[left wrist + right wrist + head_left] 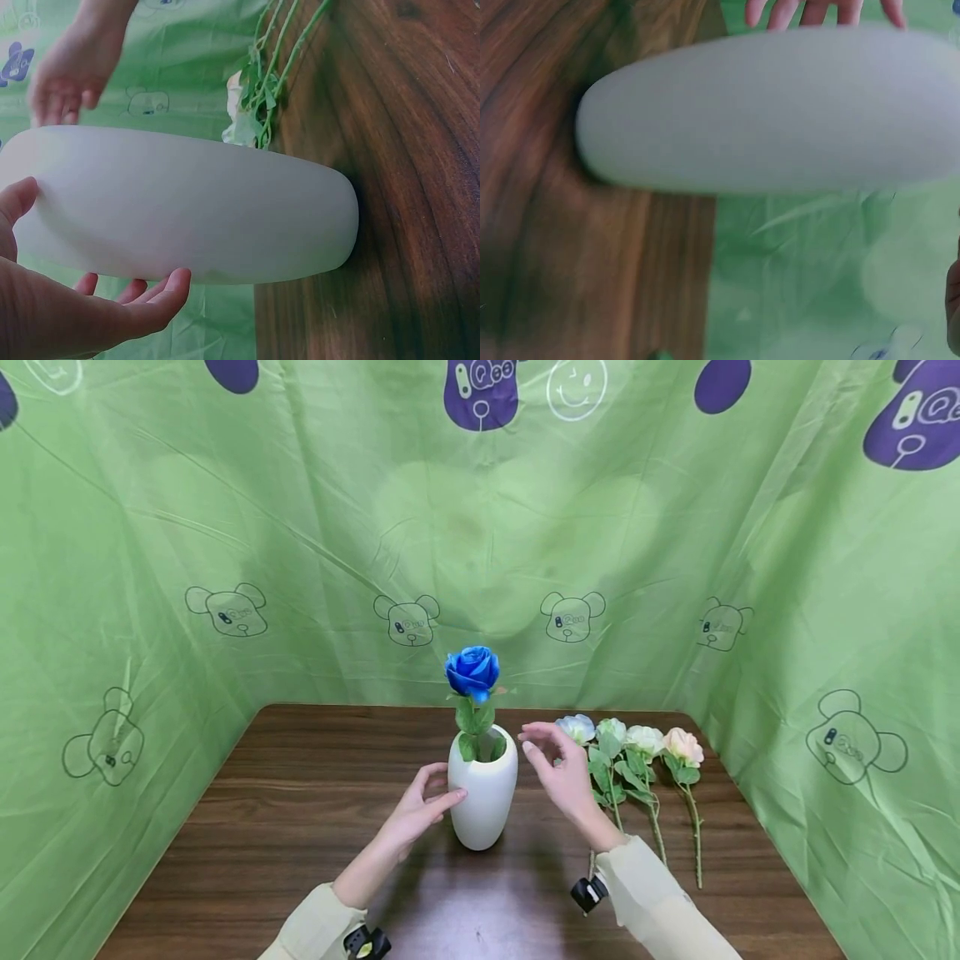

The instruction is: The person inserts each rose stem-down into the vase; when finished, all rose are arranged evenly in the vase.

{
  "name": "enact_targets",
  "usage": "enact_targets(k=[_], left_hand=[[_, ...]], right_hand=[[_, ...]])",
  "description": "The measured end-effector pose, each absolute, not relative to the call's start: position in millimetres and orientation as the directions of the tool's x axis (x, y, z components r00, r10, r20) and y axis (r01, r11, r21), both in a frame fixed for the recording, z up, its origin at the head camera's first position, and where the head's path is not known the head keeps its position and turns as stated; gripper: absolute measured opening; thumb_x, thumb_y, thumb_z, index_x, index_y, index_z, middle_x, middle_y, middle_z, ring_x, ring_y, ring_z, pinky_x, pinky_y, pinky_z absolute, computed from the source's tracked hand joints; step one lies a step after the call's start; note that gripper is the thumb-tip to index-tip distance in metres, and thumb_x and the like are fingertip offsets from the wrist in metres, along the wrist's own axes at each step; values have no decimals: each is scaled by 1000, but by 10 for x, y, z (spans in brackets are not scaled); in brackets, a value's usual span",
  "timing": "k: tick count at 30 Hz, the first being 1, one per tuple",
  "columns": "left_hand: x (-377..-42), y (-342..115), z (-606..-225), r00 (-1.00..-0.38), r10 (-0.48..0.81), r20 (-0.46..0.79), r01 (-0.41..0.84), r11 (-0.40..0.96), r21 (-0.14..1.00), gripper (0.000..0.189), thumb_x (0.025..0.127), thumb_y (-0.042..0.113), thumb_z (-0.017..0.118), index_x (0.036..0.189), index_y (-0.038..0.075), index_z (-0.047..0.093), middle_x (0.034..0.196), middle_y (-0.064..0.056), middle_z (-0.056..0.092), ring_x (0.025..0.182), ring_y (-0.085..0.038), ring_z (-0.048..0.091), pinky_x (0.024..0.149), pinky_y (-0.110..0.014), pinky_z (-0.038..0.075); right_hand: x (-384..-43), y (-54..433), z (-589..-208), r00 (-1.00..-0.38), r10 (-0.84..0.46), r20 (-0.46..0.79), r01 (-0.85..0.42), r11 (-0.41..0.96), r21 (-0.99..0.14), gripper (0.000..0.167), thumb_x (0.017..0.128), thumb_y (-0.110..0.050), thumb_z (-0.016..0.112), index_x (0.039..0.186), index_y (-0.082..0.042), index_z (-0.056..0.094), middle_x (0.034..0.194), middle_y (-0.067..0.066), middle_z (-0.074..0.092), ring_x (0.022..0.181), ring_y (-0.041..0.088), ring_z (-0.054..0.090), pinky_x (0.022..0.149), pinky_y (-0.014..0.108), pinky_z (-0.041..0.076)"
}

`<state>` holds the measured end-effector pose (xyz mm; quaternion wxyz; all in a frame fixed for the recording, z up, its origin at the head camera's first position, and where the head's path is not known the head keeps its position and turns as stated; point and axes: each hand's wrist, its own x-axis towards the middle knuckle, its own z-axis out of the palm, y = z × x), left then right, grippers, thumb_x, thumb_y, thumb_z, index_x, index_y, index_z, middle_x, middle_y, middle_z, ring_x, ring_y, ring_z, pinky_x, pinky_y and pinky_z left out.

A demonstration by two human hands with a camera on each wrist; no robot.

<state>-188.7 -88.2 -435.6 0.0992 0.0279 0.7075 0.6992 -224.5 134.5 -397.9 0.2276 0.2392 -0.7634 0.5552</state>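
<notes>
A white vase (pixel 483 797) stands upright on the wooden table, with a blue rose (pixel 472 673) rising from its mouth. Its green leaves (pixel 475 717) show at the rim; the lower stem is hidden inside. My left hand (pixel 414 806) is at the vase's left side, thumb against the front and the other fingertips at its edge. In the left wrist view, those spread fingers (pixel 154 306) lie along the vase wall. To the right of the vase's mouth is my right hand (pixel 558 767), its fingers loosely bent and nothing between them.
Several roses lie on the table at the right: a pale blue one (pixel 576 728), two whitish ones, one of them nearest the pink (pixel 643 740), and a pink one (pixel 683 747). Green printed cloth (pixel 480 552) hangs behind and beside the table (pixel 300 827).
</notes>
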Motion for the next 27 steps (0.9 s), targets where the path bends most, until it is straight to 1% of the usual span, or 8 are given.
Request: enact_targets(k=[3,6,9,13,17,21,25,27], left_hand=[[-1903,-882,-4410,-980,177,-94,-91,27,996,56,82,26,64,127,9,35,124,-18,41,109,-34,44,73,-36,40],[-1903,-883,-4428,-980,183,-83,-78,33,996,57,81,28,64,126,9,35,124,-18,41,109,-34,44,73,-36,40],[-1899,-884,-4429,-979,186,-82,-76,36,996,58,80,29,65,126,9,35,123,-17,41,109,-34,45,74,-37,40],[-1900,-886,-4431,-979,183,-85,-79,35,996,59,80,29,65,126,10,35,123,-17,42,109,-33,45,75,-38,40],[-1903,-893,-4438,-979,184,-84,-78,38,996,59,80,29,65,127,9,35,124,-17,41,109,-33,45,74,-38,40],[-1903,-894,-4439,-979,188,-85,-79,38,996,59,80,30,65,127,9,35,124,-17,41,109,-33,45,74,-38,40],[-1897,-890,-4430,-978,190,-87,-82,35,996,59,80,30,65,127,9,34,124,-17,41,109,-33,45,75,-38,40],[-1895,-888,-4425,-978,192,-88,-83,34,996,60,80,30,65,127,9,34,124,-17,41,109,-33,45,75,-38,40]], right_hand=[[-2283,1489,-4109,-831,-36,555,-539,301,-787,17,83,-1,59,99,-2,60,87,8,64,69,17,53,53,25,39],[-2348,1663,-4313,-869,59,491,-443,348,-826,15,82,-6,61,97,-4,62,84,4,64,71,13,53,58,21,39],[-2406,1837,-4515,-895,166,413,-327,386,-863,13,81,-5,62,94,-3,63,81,6,64,69,13,53,60,20,40],[-2458,2056,-4754,-917,259,304,-165,447,-879,14,81,-5,61,94,-2,63,83,11,63,69,16,54,58,21,41],[-2482,2220,-4962,-935,297,191,3,547,-837,17,79,-10,61,95,-2,63,84,11,63,73,20,56,60,27,40],[-2469,2329,-5127,-950,302,79,134,622,-771,23,80,-18,62,98,-4,63,86,8,64,77,24,56,62,36,39],[-2422,2430,-5274,-952,304,-23,232,674,-701,27,80,-25,61,100,-8,62,87,3,63,79,23,57,60,41,39],[-2406,2463,-5327,-951,304,-50,256,689,-678,28,79,-27,61,100,-9,62,86,2,62,78,22,56,59,41,39]])
